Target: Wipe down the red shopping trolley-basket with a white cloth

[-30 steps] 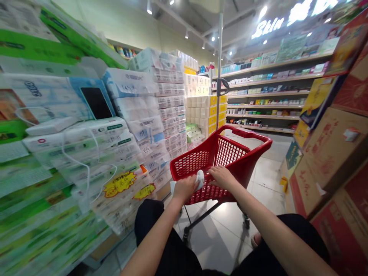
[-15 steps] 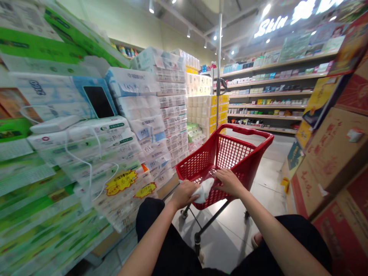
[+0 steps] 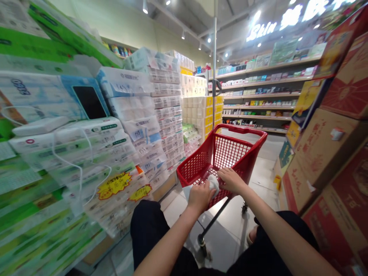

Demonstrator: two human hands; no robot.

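A red plastic shopping cart stands on the tiled floor in front of me. My left hand is closed round a white cloth and presses it against the cart's near rim. My right hand rests on that same rim just to the right, fingers curled over it beside the cloth. The cart's basket looks empty. My knees in black trousers sit below both arms.
Stacked tissue and toilet-paper packs with yellow price tags fill the left side. A phone with a white cable leans on them. Brown cartons rise on the right. A metal pole and product shelves stand behind the cart.
The cart has swung and shifted to the right, its near end turning. My left hand slid right along the rim with the cloth, closer to my right hand.
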